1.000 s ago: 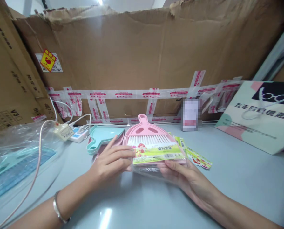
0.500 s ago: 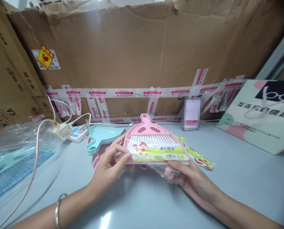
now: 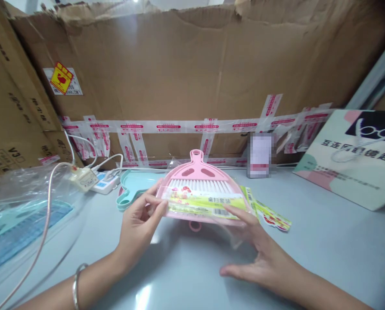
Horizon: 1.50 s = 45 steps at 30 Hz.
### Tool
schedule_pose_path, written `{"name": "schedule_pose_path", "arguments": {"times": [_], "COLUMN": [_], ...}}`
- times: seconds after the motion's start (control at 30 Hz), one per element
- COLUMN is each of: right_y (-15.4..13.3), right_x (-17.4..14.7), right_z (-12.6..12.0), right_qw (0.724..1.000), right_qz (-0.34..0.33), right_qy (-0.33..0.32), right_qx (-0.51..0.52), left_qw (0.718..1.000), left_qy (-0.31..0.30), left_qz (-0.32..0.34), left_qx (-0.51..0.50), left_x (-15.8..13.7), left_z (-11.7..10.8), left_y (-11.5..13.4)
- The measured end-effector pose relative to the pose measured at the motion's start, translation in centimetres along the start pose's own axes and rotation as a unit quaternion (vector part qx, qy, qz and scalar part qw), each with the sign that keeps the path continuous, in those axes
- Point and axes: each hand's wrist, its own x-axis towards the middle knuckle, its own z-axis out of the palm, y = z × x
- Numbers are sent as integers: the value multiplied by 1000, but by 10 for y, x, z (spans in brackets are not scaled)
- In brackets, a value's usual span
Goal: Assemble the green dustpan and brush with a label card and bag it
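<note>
A pink dustpan and brush set [image 3: 199,174], with white bristles, is tilted up in front of me inside a clear plastic bag. A yellow-green printed label [image 3: 192,202] lies across it. My left hand [image 3: 141,217] pinches the set's left edge between thumb and fingers. At the lower right corner, my right hand [image 3: 260,247] has its thumb spread well away from its fingers, and the fingertips touch the front of the bag. Behind my left hand lies a mint-green dustpan [image 3: 137,185], partly hidden. More printed labels [image 3: 273,215] lie on the table to the right.
Bagged mint-green sets [image 3: 24,219] lie at the left, with a pale cable [image 3: 48,206] crossing before them. A power strip [image 3: 105,183] with a plugged-in adapter is behind. A phone [image 3: 261,155] leans on the cardboard box [image 3: 179,73]; a printed board [image 3: 350,159] stands at the right.
The pink set has shifted slightly left and tipped more toward me. My right hand has released its pinch on the lower right corner, its thumb swinging down and away.
</note>
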Motion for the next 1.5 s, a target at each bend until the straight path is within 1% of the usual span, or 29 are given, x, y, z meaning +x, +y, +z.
{"name": "schedule_pose_path", "arguments": {"times": [0.07,0.13,0.17,0.2,0.27,0.33,0.4,0.47,0.53,0.6,0.7,0.77,0.83,0.97,1.13,1.23,1.3,1.37,1.43,1.5], "right_y": [-4,-8,-10,-11,-10,-7,-4,-4,-6,-6,-5,-2,0,-1,0,3,3,0,-5,-10], "right_x": [3,7,9,10,11,11,11,12,15,18,22,24,25,26,25,24,26,29,33,36], "right_z": [2,4,4,5,6,8,10,11,12,11,9,9,10,10,9,8,5,-4,-22,-52], "right_qw": [997,987,982,979,975,972,966,957,946,936,928,927,928,928,927,924,923,920,921,921], "right_qz": [-14,-16,-14,-9,10,43,75,91,112,151,211,228,219,182,169,176,185,195,196,198], "right_qy": [76,157,186,202,218,216,197,166,140,130,127,117,104,81,70,81,98,125,167,224], "right_qx": [-19,4,17,28,47,83,147,220,272,291,280,274,284,316,328,329,323,315,293,249], "left_qw": [999,996,993,992,992,992,992,993,991,988,983,978,976,977,976,975,969,959,958,965], "left_qy": [-16,-39,-50,-56,-61,-64,-68,-82,-110,-146,-167,-177,-190,-202,-215,-222,-241,-255,-243,-216], "left_qz": [34,80,100,112,110,77,28,-22,-56,-56,-7,25,36,9,-5,-14,-43,-76,-89,-81], "left_qx": [12,28,31,25,-19,-77,-101,-88,-51,3,82,105,97,61,44,6,-44,-98,-126,-120], "left_x": [-2,-4,-6,-7,-10,-12,-13,-14,-13,-11,-9,-8,-6,-3,-4,-7,-8,-8,-7,-5], "left_z": [0,1,2,4,8,13,15,16,14,12,10,9,9,9,8,8,8,7,6,5], "left_y": [0,-1,-1,-2,-3,-5,-8,-12,-15,-17,-18,-16,-14,-11,-13,-13,-12,-11,-8,-6]}}
